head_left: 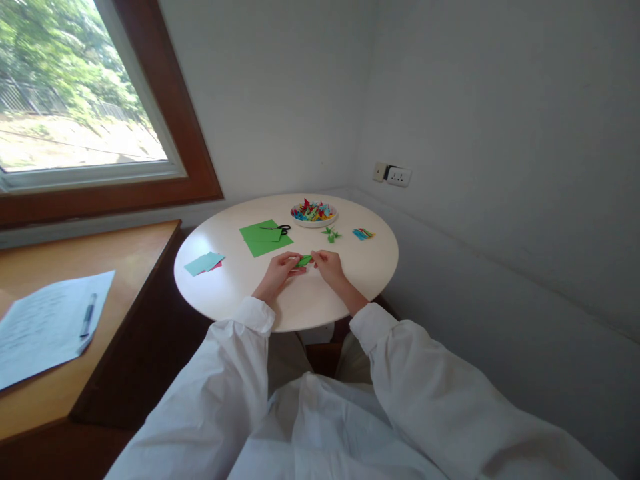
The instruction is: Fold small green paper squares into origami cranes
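Note:
A small folded piece of green paper [305, 261] is held between my two hands above the near part of the round white table [320, 303]. My left hand [281, 270] grips its left side, fingers closed on it. At its right tip, my right hand [327, 265] pinches the paper between thumb and finger. Just beyond the hands lie several green folded paper pieces [331, 235], which look like paper cranes. To the left are green paper sheets [263, 247] with black-handled scissors [284, 229] resting on them.
At the table's back stands a white bowl [315, 223] full of colourful folded paper. Coloured paper strips [363, 234] lie at right, light blue paper pieces [204, 263] at left. A wooden desk [145, 260] holds a written sheet [45, 320] and a pen [89, 315]. Walls border the table.

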Demonstrator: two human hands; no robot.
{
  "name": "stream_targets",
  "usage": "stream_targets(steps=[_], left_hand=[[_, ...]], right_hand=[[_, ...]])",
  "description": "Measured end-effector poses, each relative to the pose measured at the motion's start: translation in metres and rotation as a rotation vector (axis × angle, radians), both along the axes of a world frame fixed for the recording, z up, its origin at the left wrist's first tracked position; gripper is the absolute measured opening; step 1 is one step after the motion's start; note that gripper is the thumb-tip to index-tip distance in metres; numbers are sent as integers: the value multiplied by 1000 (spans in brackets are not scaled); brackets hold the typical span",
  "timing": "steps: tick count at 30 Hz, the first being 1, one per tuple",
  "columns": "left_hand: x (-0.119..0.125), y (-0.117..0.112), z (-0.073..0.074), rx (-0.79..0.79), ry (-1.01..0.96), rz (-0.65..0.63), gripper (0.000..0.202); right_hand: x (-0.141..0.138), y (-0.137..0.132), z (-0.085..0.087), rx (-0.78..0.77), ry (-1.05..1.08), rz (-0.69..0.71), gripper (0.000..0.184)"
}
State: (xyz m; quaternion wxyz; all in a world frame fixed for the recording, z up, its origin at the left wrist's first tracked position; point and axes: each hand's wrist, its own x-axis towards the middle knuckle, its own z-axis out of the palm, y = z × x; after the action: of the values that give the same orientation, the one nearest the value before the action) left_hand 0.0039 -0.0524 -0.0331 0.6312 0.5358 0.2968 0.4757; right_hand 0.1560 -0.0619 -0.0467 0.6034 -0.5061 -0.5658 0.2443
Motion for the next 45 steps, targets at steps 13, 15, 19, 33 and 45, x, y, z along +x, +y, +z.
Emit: stream_targets(steps=[13,15,19,33,45], left_hand=[[1,-1,3,73,70,53,20],[2,-2,4,82,80,51,18],[4,-5,5,93,96,33,18],[4,-1,-2,-34,97,-6,32],[5,-2,-4,-6,121,24,34]], right_hand=[[0,-1,2,2,-4,39,34],[-1,-2,3,5,-5,57,33],[-3,-2,3,-5,-5,101,27],[-2,2,0,-6,7,92,21],[-1,-3,3,-21,-16,117,14]])
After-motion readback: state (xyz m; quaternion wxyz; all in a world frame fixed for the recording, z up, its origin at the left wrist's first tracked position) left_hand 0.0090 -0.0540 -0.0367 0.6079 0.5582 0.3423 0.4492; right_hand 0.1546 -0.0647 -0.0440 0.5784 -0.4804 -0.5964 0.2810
